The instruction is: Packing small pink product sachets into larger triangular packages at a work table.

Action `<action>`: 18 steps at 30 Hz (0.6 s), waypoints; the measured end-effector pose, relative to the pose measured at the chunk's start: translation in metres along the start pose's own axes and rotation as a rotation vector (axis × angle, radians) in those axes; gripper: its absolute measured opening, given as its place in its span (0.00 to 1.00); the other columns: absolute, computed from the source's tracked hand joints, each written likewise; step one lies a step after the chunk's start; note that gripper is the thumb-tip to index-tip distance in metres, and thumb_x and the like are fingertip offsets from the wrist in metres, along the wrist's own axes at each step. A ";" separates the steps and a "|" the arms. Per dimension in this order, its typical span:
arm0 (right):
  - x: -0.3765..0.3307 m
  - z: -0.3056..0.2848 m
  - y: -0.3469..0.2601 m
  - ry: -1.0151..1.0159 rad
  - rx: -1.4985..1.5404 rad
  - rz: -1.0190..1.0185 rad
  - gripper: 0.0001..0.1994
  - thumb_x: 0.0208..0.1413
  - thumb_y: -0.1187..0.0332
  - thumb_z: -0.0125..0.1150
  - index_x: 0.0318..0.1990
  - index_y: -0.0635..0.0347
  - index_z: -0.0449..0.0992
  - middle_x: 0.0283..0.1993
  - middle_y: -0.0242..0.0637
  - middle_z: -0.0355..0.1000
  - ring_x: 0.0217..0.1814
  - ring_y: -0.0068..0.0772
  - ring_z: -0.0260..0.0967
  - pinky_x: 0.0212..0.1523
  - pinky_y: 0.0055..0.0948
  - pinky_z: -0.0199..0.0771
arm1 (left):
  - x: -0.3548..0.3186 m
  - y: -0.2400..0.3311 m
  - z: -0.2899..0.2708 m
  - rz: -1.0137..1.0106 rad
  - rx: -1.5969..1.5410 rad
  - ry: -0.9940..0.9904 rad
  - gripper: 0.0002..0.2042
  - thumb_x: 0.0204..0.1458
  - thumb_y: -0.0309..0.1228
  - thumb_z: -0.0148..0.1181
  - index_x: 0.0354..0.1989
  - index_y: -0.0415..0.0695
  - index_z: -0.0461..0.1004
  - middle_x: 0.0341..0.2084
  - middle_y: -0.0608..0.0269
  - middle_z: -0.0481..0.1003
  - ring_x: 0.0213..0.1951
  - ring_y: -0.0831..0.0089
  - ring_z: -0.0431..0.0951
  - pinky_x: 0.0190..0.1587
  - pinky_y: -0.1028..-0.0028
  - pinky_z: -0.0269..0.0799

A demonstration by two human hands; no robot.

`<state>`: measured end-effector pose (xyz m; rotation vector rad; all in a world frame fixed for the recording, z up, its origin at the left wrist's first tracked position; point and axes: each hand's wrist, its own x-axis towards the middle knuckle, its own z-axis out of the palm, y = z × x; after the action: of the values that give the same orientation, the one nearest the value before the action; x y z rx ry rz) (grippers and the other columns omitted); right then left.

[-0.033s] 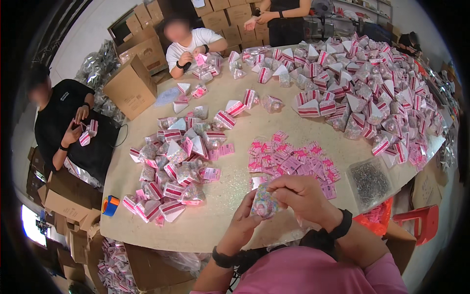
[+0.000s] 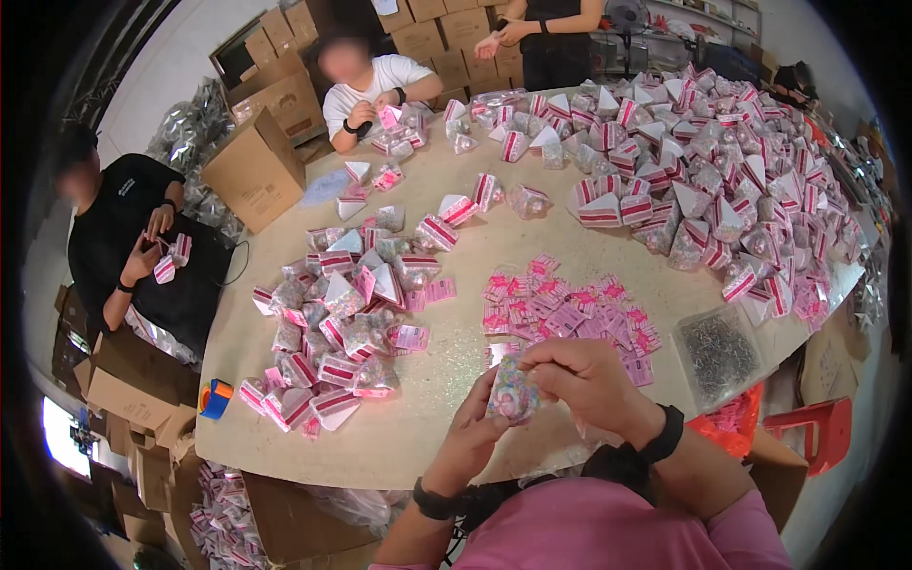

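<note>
Close to my body, over the near edge of the table, both hands hold a small clear packet of multicoloured pieces (image 2: 516, 391). My left hand (image 2: 471, 429) is closed around its left side. My right hand (image 2: 584, 382) pinches at its upper right, thumb and fingers pressed together; whether something small is between them is hidden. Just beyond my hands lies a heap of pink printed tags (image 2: 560, 309). To the right stands a clear tray of small dark metal pieces (image 2: 716, 355), too fine to make out exactly.
A pile of pink-and-white striped packets (image 2: 342, 323) lies left of me, and a far larger pile (image 2: 703, 171) covers the back right. An orange-and-blue tape roll (image 2: 216, 399) sits at the left edge. A red stool (image 2: 817, 432) stands at right. Co-workers are at the far side and left.
</note>
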<state>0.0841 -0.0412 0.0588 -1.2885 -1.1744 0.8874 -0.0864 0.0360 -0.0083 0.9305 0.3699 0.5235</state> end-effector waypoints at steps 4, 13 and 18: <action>0.001 0.001 -0.014 -0.001 -0.156 -0.092 0.08 0.54 0.73 0.55 0.40 0.65 0.75 0.29 0.39 0.72 0.28 0.28 0.69 0.30 0.25 0.68 | 0.000 0.004 0.008 0.203 0.086 0.155 0.36 0.45 0.31 0.60 0.63 0.37 0.51 0.54 0.59 0.64 0.55 0.69 0.66 0.59 0.69 0.59; -0.003 0.022 -0.013 0.050 -0.566 -0.471 0.09 0.51 0.74 0.58 0.40 0.63 0.74 0.31 0.44 0.73 0.31 0.45 0.72 0.30 0.36 0.71 | -0.005 0.023 0.036 0.502 0.254 0.450 0.38 0.46 0.21 0.59 0.65 0.34 0.44 0.56 0.55 0.60 0.55 0.70 0.64 0.58 0.71 0.60; -0.002 0.027 -0.017 0.048 -0.627 -0.519 0.07 0.50 0.76 0.57 0.38 0.63 0.73 0.28 0.43 0.71 0.28 0.45 0.70 0.27 0.37 0.69 | -0.004 0.019 0.034 0.583 0.273 0.480 0.38 0.47 0.20 0.59 0.65 0.34 0.44 0.57 0.55 0.59 0.56 0.69 0.64 0.59 0.70 0.59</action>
<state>0.0551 -0.0386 0.0727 -1.3706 -1.7208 0.0983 -0.0771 0.0212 0.0264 1.1782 0.6164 1.2657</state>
